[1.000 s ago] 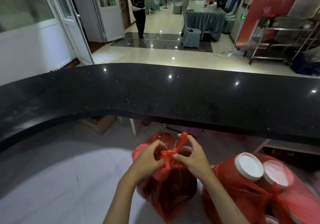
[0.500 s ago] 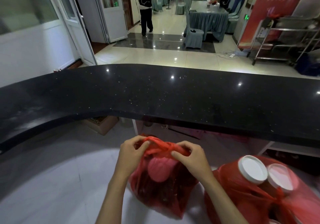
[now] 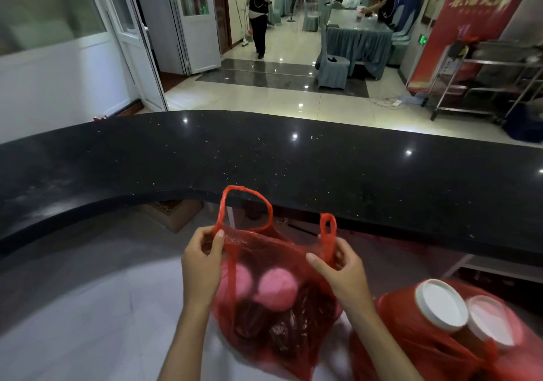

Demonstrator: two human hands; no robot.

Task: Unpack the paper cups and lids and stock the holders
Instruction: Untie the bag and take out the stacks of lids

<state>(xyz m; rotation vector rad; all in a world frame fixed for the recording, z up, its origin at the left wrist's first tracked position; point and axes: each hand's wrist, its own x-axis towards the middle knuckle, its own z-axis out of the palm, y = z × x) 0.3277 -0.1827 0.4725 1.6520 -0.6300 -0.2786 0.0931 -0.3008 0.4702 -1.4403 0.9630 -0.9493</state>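
Both hands, left [image 3: 202, 266] and right [image 3: 342, 272], pinched the red bag [image 3: 276, 298] open. Its thin plastic could tear, spilling everything onto the tabletop [image 3: 73, 322].

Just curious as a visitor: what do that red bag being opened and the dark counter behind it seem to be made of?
Red bag: thin, translucent plastic film; it crinkles and pale round shapes show through. Counter: probably polished black stone or a look-alike; glossy, speckled, reflecting the ceiling lights.

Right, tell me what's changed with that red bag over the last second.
The knot is undone: both handles now stand free, and the left hand and right hand grip the red bag by its mouth, spreading it open. The second red bag beside it stays put, still tied.
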